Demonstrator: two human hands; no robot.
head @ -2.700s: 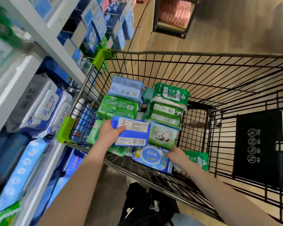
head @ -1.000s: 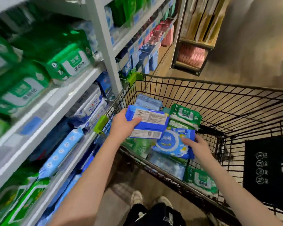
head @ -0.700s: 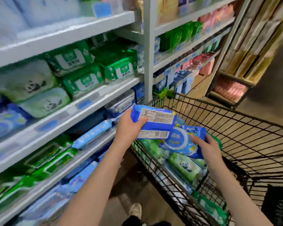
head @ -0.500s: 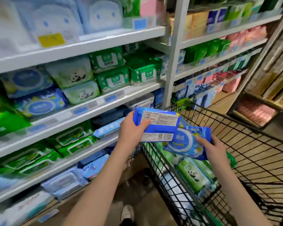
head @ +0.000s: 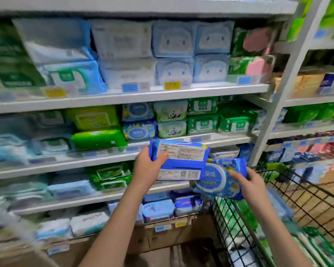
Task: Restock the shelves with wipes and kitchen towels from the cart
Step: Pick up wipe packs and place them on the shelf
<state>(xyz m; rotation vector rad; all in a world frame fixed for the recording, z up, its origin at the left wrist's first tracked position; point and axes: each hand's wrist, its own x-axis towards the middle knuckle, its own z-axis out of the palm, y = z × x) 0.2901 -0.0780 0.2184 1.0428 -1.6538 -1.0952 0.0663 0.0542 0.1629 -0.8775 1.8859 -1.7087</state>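
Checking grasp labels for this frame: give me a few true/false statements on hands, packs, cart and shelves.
1. The left hand and right hand each hold a pack. True.
2. The left hand's dark blue pack shows a round lid. False: it shows printed labels; the round lid is on the right hand's light blue pack.
3. The cart stands right of the shelves. True.
4. The shelved panda packs lie in the bottom row. False: they sit in a middle row, left of green packs.

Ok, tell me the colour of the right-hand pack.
Blue pack, white circle; head view.
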